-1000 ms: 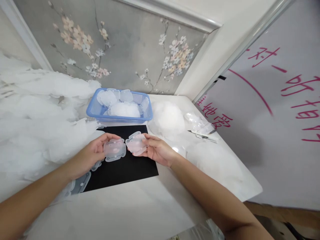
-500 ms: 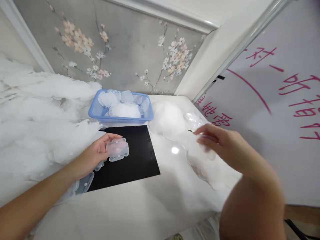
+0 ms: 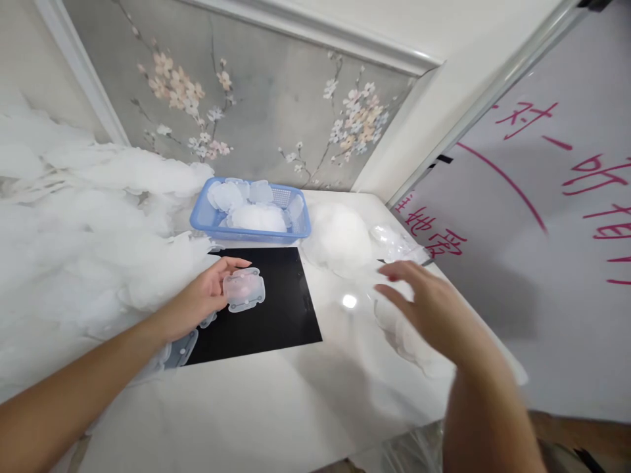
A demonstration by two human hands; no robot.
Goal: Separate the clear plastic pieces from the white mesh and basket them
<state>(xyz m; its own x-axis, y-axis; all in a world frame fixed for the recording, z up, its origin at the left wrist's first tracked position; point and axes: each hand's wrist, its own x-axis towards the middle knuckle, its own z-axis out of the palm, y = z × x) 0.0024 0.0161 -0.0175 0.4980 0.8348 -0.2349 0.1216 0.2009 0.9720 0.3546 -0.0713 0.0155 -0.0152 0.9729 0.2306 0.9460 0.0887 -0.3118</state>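
Note:
My left hand (image 3: 197,297) is closed on the left edge of a flat translucent plastic piece (image 3: 245,290), rounded and notched at its corners, with small pale dots. It is above a black mat (image 3: 288,315). Similar pieces (image 3: 183,348) overlap the mat's lower left corner beneath my wrist. On the right, my right hand (image 3: 424,299) hangs with thumb and fingers apart and nothing between them. Below that hand lies a heap of translucent pieces (image 3: 397,328), partly covered by it. A rounded white heap (image 3: 340,236) is just beyond its fingertips.
A blue basket (image 3: 251,237) with more translucent pieces stands behind the mat. Along the left is a large white, cloudy pile (image 3: 98,243). Clear plastic wrapping (image 3: 394,242) lies near the whiteboard (image 3: 503,282) on the right. The white table (image 3: 256,407) reflects a lamp.
The view has shifted slightly. My right hand has spread its thumb and fingers, which were closer together and blurred. My left hand keeps hold of the same plastic piece.

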